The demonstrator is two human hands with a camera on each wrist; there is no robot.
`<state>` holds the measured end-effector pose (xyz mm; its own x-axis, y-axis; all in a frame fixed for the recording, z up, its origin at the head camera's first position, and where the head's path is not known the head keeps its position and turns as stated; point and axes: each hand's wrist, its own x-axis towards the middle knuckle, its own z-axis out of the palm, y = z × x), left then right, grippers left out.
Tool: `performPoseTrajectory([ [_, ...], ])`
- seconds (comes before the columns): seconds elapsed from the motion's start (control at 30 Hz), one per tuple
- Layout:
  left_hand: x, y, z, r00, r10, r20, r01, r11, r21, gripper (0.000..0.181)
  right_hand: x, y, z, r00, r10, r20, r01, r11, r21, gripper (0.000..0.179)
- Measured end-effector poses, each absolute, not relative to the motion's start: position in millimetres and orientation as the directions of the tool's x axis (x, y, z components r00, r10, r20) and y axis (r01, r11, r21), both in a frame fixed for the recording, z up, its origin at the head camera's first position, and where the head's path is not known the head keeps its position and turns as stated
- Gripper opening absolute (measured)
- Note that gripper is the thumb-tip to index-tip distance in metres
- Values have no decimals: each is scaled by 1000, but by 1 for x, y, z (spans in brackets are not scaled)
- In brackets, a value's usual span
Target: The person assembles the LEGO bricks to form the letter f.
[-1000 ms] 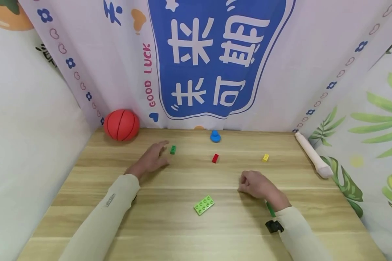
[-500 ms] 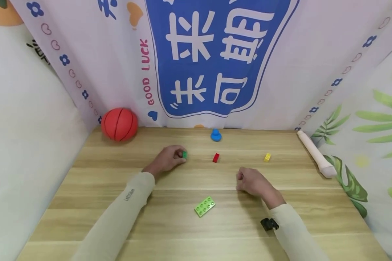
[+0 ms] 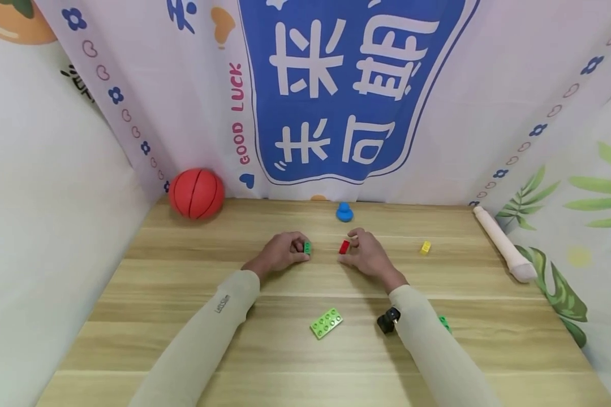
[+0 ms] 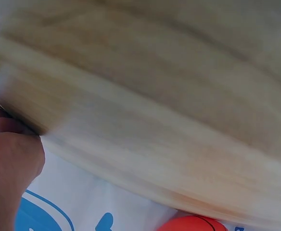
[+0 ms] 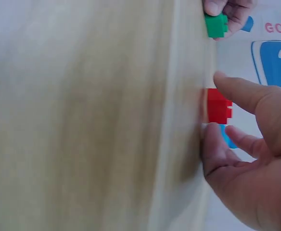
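Note:
My left hand (image 3: 282,250) pinches a small green toy brick (image 3: 307,249) between thumb and fingers, close over the table. The brick's studs face right in the right wrist view, where fingertips overlap its upper side. In the left wrist view only part of the left hand (image 4: 10,154) shows at the left edge. My right hand (image 3: 369,252) spreads its thumb and fingers to either side of a small red toy brick (image 3: 344,247). In the right wrist view a gap shows between one fingertip and the red brick (image 5: 217,106), which sits on the table.
A light green eight-stud brick (image 3: 327,323) lies nearer the front. Behind stands a blue rounded toy (image 3: 344,212); a yellow brick (image 3: 425,247) lies to the right. A red ball (image 3: 197,194) and a pale club-shaped stick (image 3: 506,246) flank the table. The right sleeve partly hides another green brick (image 3: 444,323).
My left hand took hold of the green brick and carried it right, toward the red one. My right hand moved from a loosely curled pose forward and left, opening around the red brick.

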<state>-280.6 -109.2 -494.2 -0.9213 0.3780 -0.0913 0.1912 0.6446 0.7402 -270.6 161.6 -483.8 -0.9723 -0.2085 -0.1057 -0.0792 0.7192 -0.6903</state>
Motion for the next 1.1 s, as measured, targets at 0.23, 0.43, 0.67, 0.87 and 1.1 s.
performPoseTrajectory([
  [0.23, -277, -109, -492, -938, 340, -62, 170, 610, 774, 36, -272, 159, -489, -979, -200, -37, -120, 712, -692, 33],
  [0.43, -279, -108, -490, -943, 328, -60, 161, 605, 779, 31, -273, 160, -488, -979, -204, -23, -134, 719, -682, 30],
  [0.67, -278, -108, -488, -944, 322, -69, 154, 615, 773, 31, -272, 153, -482, -974, -226, -21, -152, 716, -681, 28],
  [0.87, -279, -109, -492, -946, 314, -85, 140, 628, 765, 31, -271, 128, -477, -943, -334, 7, -225, 619, -752, 25],
  [1.1, -278, -108, -497, -943, 328, -48, 176, 616, 768, 31, -275, 98, -472, -894, -442, 70, -338, 564, -754, 28],
])
